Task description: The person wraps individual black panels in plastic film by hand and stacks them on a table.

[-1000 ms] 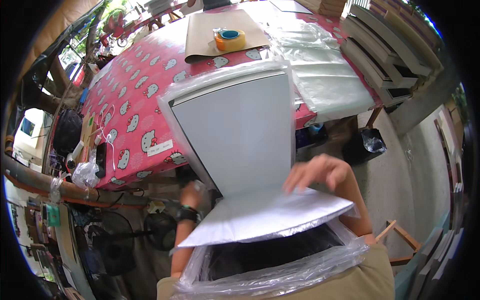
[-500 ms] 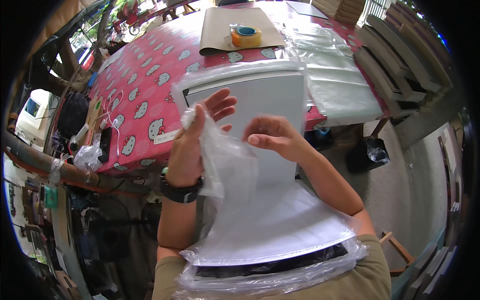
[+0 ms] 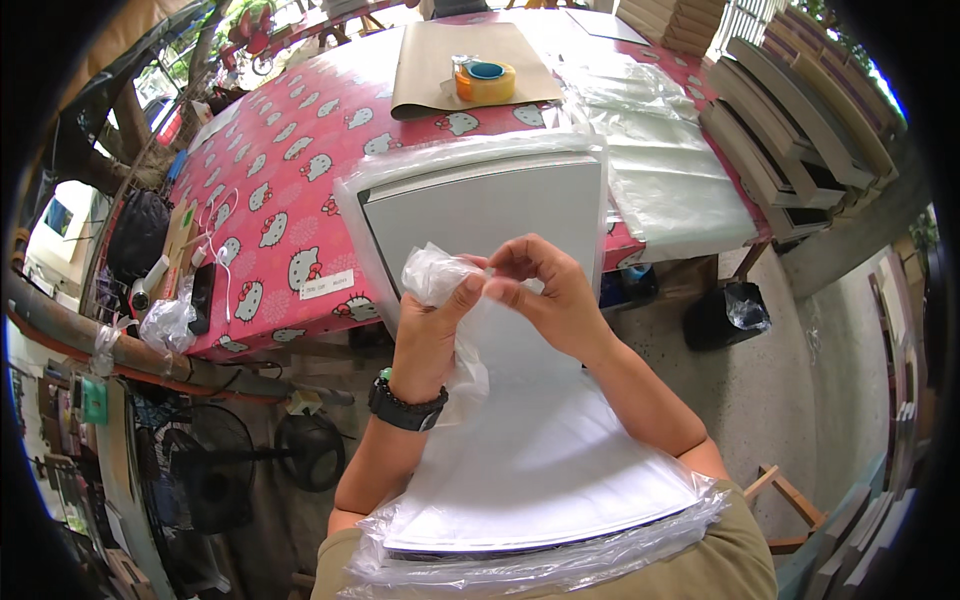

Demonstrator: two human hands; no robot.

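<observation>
Left hand [image 3: 428, 335]: fingers clamped on crumpled plastic film [image 3: 432, 277], centre of frame.
Right hand [image 3: 550, 295]: fingertips together at film's edge; cannot tell whether they pinch it.
Film risk: tearing, if pulled hard.
Grey panel [image 3: 470, 210]: centre, ungripped; could slip if the person shifts.
White label [image 3: 327, 285]: left of centre on bench [image 3: 285, 325]; print too small to read surely.
</observation>
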